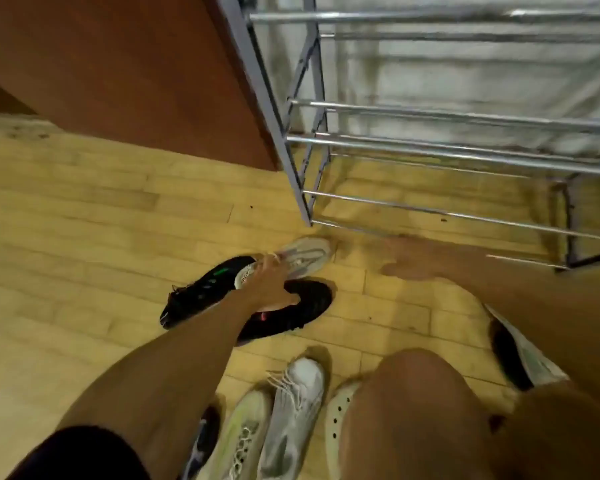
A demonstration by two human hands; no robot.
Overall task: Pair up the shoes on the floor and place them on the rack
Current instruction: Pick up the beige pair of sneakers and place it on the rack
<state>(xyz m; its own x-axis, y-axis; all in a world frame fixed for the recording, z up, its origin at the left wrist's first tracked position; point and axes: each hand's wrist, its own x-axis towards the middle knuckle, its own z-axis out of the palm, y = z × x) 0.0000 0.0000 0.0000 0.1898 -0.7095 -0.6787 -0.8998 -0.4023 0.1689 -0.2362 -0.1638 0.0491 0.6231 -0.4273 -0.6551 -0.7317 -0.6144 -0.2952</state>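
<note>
meanwhile left hand (269,277) grips grey shoe (307,254) beside rack (300,199) corner, right hand (411,261) spread over open floor (84,237).

Black sneaker (201,289) with green marks – grey shoe (305,252), silver rack (430,147), yellow wood floor (84,209)

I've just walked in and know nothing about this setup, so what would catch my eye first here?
The left hand stretches to mid-floor and grips a grey shoe lying by two black shoes. Up right stands a metal rack, its visible bars bare, with the blurred right hand open before it. More pale shoes crowd the bottom edge.
</note>
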